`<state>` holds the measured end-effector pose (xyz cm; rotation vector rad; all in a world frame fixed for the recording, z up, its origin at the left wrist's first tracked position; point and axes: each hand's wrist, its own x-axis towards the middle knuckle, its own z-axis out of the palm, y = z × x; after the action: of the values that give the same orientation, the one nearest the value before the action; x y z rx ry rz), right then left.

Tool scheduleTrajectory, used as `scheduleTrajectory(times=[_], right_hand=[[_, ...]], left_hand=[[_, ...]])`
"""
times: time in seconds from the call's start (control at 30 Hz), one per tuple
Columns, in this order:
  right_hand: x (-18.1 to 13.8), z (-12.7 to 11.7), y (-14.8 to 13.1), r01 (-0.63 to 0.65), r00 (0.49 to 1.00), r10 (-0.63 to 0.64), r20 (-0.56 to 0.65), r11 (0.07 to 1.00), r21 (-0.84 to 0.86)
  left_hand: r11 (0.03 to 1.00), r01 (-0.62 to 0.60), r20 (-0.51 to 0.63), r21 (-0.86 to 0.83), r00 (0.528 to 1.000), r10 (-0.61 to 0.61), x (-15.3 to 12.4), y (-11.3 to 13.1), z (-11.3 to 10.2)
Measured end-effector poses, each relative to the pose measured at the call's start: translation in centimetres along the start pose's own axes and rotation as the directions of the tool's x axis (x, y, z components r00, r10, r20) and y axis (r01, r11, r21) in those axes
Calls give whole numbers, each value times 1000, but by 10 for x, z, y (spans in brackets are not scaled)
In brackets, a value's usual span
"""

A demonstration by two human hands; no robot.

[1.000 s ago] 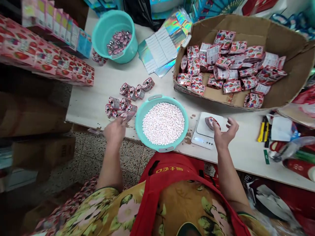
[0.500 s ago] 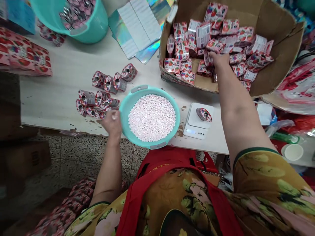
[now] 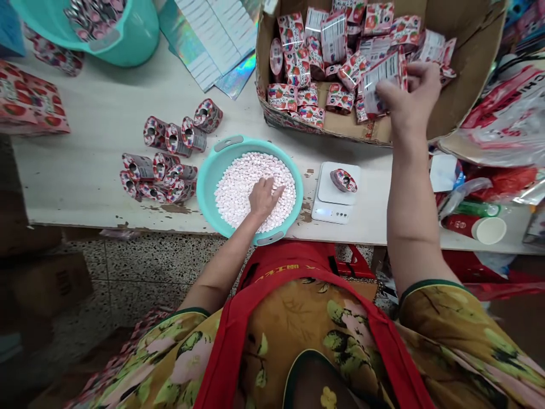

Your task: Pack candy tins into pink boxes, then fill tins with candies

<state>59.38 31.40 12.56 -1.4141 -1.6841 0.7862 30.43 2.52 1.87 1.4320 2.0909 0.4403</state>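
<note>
My left hand (image 3: 263,196) lies fingers down in the white candies (image 3: 238,184) that fill a teal basin (image 3: 213,170) at the table's front edge. My right hand (image 3: 411,91) is raised over the cardboard box (image 3: 468,85) and is closed on a flat strawberry-print packet (image 3: 381,76). The box holds several more such packets (image 3: 298,62). An open strawberry-print pouch (image 3: 343,179) rests on the small white scale (image 3: 334,199) just right of the basin.
Several opened pouches (image 3: 166,156) lie in a cluster left of the basin. A teal bucket (image 3: 106,28) of pouches and holographic sheets (image 3: 213,40) sit at the back. Stacked strawberry packs (image 3: 25,102) are at the left, bags and clutter (image 3: 489,170) at the right.
My left hand moved from the basin's left rim into the candies. My right hand lifted a packet up out of the box. The view shifted slightly closer and downward.
</note>
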Motion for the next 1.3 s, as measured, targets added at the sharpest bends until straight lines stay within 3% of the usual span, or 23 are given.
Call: scheduleTrajectory(times=[0.1, 0.17, 0.23, 0.3, 0.4, 0.57, 0.7, 0.93, 1.07, 1.3], right_hand=[[-70, -3, -40, -49, 993, 81, -88, 946, 319], [-116, 16, -56, -135, 987, 159, -14, 882, 452], [-159, 44, -66, -257, 966, 228, 121, 834, 488], [-196, 73, -74, -367, 927, 272, 260, 803, 470], [-234, 107, -88, -436, 874, 282, 397, 814, 383], [-262, 143, -106, -302, 850, 160, 502, 928, 216], [-266, 164, -110, -206, 864, 118, 490, 970, 131], [-262, 172, -119, -163, 880, 121, 460, 985, 53], [-260, 174, -121, -145, 888, 119, 444, 989, 26], [-256, 172, -114, -159, 881, 151, 448, 987, -20]], left_hand=[[982, 56, -55, -181, 996, -66, -9, -3, -3], [898, 140, -86, -418, 978, -192, -8, -7, -11], [697, 200, -60, -688, 942, -329, -7, -8, -26], [436, 210, 23, -875, 918, -397, -8, -3, -45], [155, 168, 111, -973, 939, -325, -13, 12, -76], [-14, 25, 27, -1000, 979, -201, -20, 41, -97], [-20, -57, -50, -998, 970, -240, -16, 49, -90], [142, -40, -91, -989, 923, -375, -10, 49, -89], [251, -57, -155, -966, 907, -391, -8, 52, -90], [278, -50, -151, -959, 923, -354, 3, 59, -83]])
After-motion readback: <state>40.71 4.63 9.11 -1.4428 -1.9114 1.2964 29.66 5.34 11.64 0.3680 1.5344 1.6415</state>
